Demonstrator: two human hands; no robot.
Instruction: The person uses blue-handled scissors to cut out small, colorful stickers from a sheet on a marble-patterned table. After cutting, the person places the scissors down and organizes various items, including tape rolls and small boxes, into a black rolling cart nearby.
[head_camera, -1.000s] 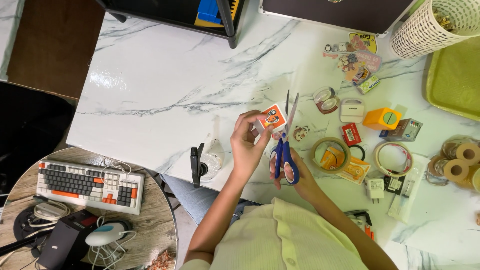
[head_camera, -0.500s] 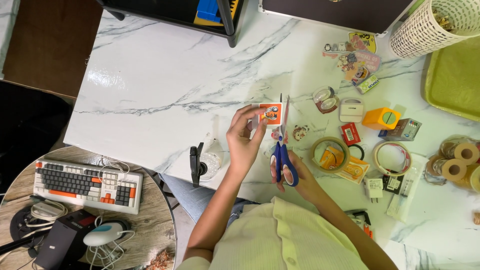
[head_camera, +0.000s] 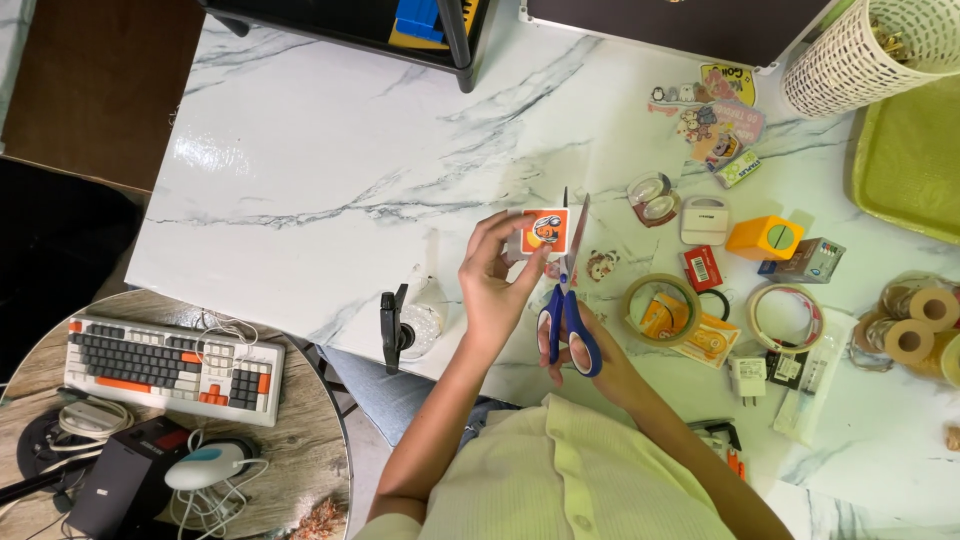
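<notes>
Prob. home craft desk: tape rolls (head_camera: 905, 325), keyboard (head_camera: 170, 367)

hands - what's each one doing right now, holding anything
Left hand: closed on a small orange sticker card.
Right hand: fingers through the handles of blue scissors, blades at the card.

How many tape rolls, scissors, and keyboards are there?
Tape rolls: 5, one clear, one with an orange thing inside, one cream, two brown
Scissors: 1
Keyboards: 1
Total: 7
</notes>
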